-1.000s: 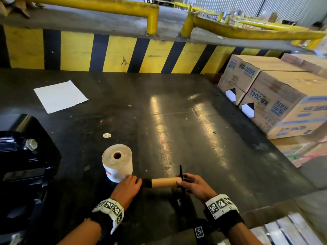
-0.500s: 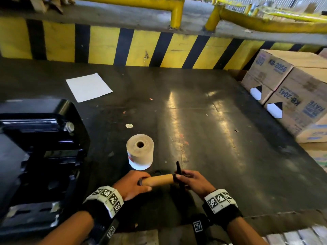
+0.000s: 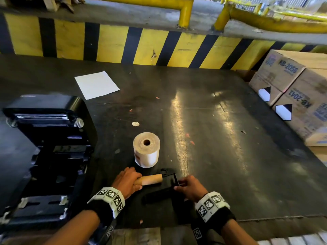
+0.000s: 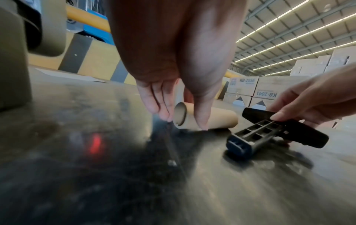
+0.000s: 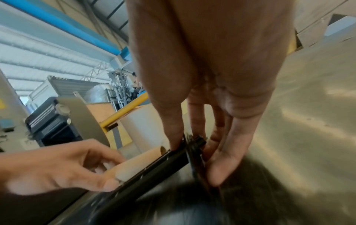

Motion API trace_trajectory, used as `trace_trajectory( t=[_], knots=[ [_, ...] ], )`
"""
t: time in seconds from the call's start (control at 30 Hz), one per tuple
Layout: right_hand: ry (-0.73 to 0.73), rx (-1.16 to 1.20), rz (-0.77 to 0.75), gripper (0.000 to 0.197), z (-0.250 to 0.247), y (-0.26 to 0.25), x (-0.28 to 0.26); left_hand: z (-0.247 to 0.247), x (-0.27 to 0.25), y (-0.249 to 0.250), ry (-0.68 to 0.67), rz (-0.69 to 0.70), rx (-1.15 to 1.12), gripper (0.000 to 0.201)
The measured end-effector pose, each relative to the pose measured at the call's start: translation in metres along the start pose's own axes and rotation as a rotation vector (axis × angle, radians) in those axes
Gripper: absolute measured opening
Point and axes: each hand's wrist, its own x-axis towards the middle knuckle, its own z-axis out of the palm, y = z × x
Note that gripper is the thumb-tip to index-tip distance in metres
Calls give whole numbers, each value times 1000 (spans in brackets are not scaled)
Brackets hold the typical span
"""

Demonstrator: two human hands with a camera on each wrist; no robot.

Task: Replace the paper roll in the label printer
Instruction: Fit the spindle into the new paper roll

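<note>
An empty brown cardboard core [image 3: 153,179] lies on the dark table; my left hand [image 3: 131,181] grips its left end, thumb and fingers [image 4: 165,109] either side of the open end [image 4: 212,118]. My right hand [image 3: 180,184] pinches the flange of the black plastic spindle [image 3: 159,194], which lies outside the core, slanting toward me; its ribbed shaft [image 4: 254,134] is bare. A full white label roll [image 3: 146,150] stands on end just behind the core. The black label printer [image 3: 49,138] sits open at the left.
A white sheet [image 3: 96,84] lies at the back of the table. Cardboard boxes [image 3: 299,96] are stacked at the right. A yellow-and-black striped wall [image 3: 141,45] closes off the far side. The table's front edge runs just under my wrists.
The spindle, earlier threaded through the core, is now out of it and lies beside it nearer to me. My head has turned left, bringing the printer into view.
</note>
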Motion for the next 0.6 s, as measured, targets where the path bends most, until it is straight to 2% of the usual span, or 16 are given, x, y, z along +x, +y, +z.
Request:
trace_trajectory(
  t=[0.2,0.27,0.37,0.43,0.47,0.53,0.6],
  knots=[
    [61,-199,-50,41,-10,-7,-10,2,1,1,-20,-20,-61,58],
    [146,-286,-143,40,-20,-20,-13,-3,3,1,20,-71,-192,58],
    [238,-266,-359,43,-30,-55,-7,-20,12,0,169,-215,-550,63],
    [189,-322,-489,50,-28,-85,6,-34,17,1,219,-217,-803,67],
    [143,-367,-507,54,-22,-97,12,-41,18,3,200,-172,-910,67],
    [59,-470,-486,61,-7,-119,23,-51,18,4,135,-80,-1024,65],
    [30,-580,-445,63,10,-128,30,-53,18,2,109,-73,-1043,62]
  ],
)
